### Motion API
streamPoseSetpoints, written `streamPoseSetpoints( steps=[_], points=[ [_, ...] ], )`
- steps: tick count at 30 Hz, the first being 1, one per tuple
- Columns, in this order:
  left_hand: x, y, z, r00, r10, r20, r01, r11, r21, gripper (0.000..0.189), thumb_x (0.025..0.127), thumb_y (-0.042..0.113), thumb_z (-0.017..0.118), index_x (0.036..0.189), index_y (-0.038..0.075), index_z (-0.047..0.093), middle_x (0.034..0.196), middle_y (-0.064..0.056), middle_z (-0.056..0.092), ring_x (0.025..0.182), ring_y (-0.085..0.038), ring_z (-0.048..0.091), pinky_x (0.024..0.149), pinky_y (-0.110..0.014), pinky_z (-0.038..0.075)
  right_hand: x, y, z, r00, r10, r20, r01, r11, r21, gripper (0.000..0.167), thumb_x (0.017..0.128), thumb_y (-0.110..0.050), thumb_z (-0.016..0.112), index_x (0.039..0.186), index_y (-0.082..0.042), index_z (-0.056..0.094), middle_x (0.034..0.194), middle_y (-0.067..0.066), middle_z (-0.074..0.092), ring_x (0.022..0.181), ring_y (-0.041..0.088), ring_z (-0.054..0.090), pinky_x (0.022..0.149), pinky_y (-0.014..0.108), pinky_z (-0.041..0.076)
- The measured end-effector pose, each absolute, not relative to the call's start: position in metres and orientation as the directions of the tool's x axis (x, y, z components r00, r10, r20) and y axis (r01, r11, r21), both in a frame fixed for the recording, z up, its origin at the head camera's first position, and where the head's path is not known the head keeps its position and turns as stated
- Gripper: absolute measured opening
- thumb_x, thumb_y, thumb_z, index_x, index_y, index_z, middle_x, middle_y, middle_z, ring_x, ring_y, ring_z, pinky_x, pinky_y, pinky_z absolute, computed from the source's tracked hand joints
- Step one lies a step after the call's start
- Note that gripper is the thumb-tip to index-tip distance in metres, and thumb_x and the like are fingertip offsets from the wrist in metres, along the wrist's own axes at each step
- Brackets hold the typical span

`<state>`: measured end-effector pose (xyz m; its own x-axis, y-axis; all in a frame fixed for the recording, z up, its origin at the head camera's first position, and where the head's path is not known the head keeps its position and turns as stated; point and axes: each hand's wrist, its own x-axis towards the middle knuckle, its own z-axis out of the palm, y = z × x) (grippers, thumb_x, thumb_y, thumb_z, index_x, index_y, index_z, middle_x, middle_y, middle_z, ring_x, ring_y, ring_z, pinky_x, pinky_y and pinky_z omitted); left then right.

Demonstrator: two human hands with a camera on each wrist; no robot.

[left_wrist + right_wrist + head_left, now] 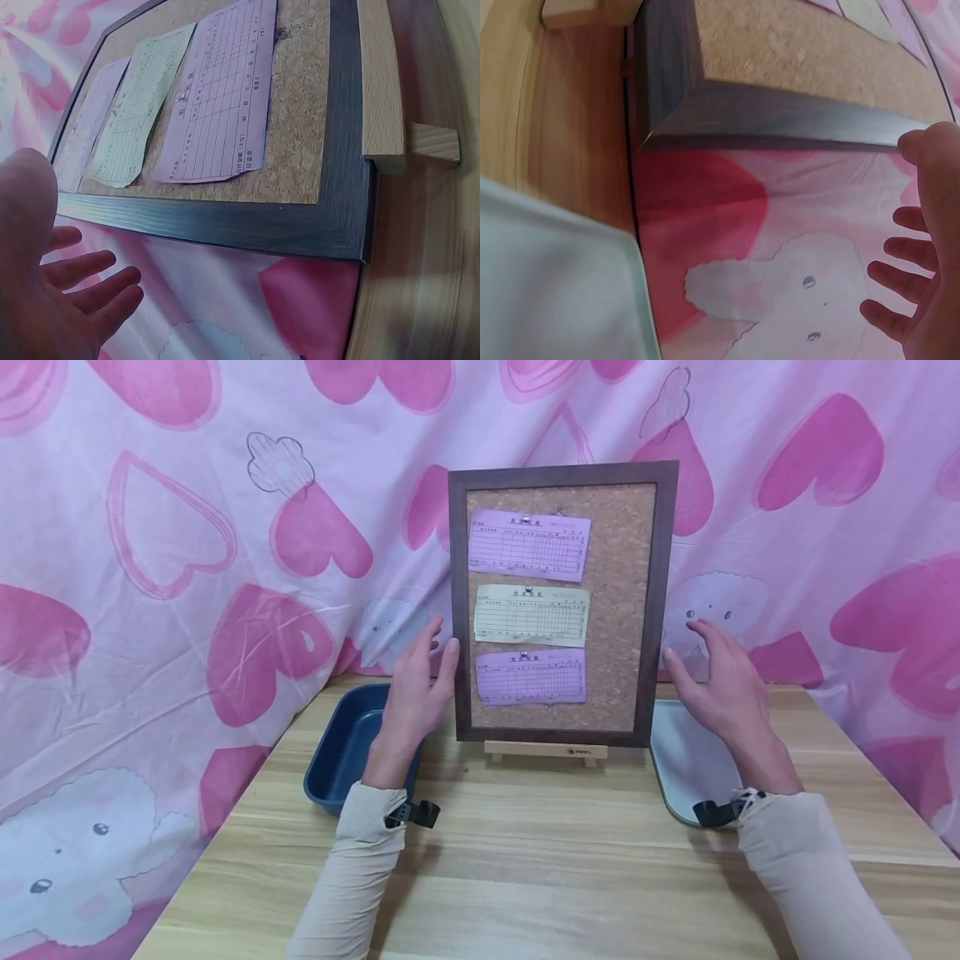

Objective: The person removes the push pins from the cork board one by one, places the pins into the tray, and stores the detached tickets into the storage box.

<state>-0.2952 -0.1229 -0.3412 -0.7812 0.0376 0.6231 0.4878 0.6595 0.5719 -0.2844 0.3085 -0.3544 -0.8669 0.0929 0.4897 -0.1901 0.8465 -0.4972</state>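
A cork board (618, 610) in a dark wooden frame stands upright, leaning on a small wooden easel (546, 750). Pinned to it, one above another, are a purple slip (528, 545), a pale green slip (531, 617) and a second purple slip (531, 677), with a small pin at the top of each. My left hand (416, 689) is beside the board's left edge, fingers spread and holding nothing. On the other side, my right hand (720, 689) is held near the right edge, its fingers apart and nothing in them.
A dark blue tray (318, 768) sits on the wooden table (525, 868) at the left, partly behind my left forearm. To the right lies a pale, light-grey tray (686, 760), partly covered by my right wrist. A pink heart-patterned cloth (172, 677) hangs behind.
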Motion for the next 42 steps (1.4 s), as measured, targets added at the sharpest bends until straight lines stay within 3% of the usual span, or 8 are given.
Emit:
streamPoseSetpoints(
  steps=[6, 12, 21, 31, 42],
  points=[
    [-0.297, -0.12, -0.34, -0.769, 0.058, 0.637, 0.516, 0.645, 0.564, 0.06, 0.113, 0.048, 0.05, 0.162, 0.014, 0.047, 0.159, -0.014, 0.058, 0.138, -0.036, 0.065, 0.117, -0.053, 0.053, -0.282, 0.297, -0.348, -0.811, 0.105, 0.575, -0.251, 0.826, -0.505, 0.065, 0.107, -0.052, 0.058, 0.164, -0.023, 0.046, 0.171, 0.009, 0.045, 0.155, 0.043, 0.044, 0.117, 0.076, 0.038],
    [-0.297, -0.12, -0.34, -0.775, 0.07, 0.628, 0.515, 0.646, 0.563, 0.059, 0.113, 0.047, 0.052, 0.161, 0.013, 0.048, 0.158, -0.015, 0.059, 0.137, -0.035, 0.065, 0.116, -0.053, 0.053, -0.278, 0.279, -0.339, -0.761, 0.092, 0.642, -0.316, 0.812, -0.491, 0.06, 0.107, -0.041, 0.061, 0.161, -0.019, 0.049, 0.154, 0.017, 0.058, 0.132, 0.041, 0.057, 0.103, 0.067, 0.051],
    [-0.301, -0.121, -0.338, -0.781, 0.081, 0.619, 0.512, 0.65, 0.562, 0.062, 0.113, 0.051, 0.05, 0.161, 0.014, 0.047, 0.159, -0.014, 0.057, 0.137, -0.034, 0.065, 0.114, -0.054, 0.054, -0.282, 0.257, -0.329, -0.683, 0.018, 0.73, -0.418, 0.81, -0.411, 0.051, 0.104, -0.026, 0.065, 0.152, -0.009, 0.057, 0.131, 0.022, 0.062, 0.121, 0.039, 0.058, 0.091, 0.05, 0.047],
    [-0.311, -0.116, -0.33, -0.754, 0.123, 0.645, 0.568, 0.615, 0.547, 0.057, 0.113, 0.044, 0.054, 0.161, 0.014, 0.047, 0.156, -0.014, 0.059, 0.132, -0.031, 0.068, 0.11, -0.048, 0.058, -0.288, 0.241, -0.318, -0.676, -0.041, 0.735, -0.457, 0.807, -0.375, 0.05, 0.105, -0.027, 0.064, 0.15, -0.007, 0.058, 0.129, 0.022, 0.063, 0.119, 0.038, 0.057, 0.096, 0.056, 0.049],
    [-0.324, -0.11, -0.316, -0.759, 0.123, 0.639, 0.568, 0.603, 0.56, 0.058, 0.112, 0.042, 0.055, 0.161, 0.013, 0.044, 0.152, -0.015, 0.061, 0.131, -0.031, 0.068, 0.107, -0.05, 0.06, -0.297, 0.23, -0.296, -0.685, -0.108, 0.721, -0.486, 0.804, -0.342, 0.051, 0.105, -0.027, 0.063, 0.153, -0.011, 0.056, 0.142, 0.018, 0.06, 0.123, 0.035, 0.054, 0.103, 0.06, 0.051]
  ],
)
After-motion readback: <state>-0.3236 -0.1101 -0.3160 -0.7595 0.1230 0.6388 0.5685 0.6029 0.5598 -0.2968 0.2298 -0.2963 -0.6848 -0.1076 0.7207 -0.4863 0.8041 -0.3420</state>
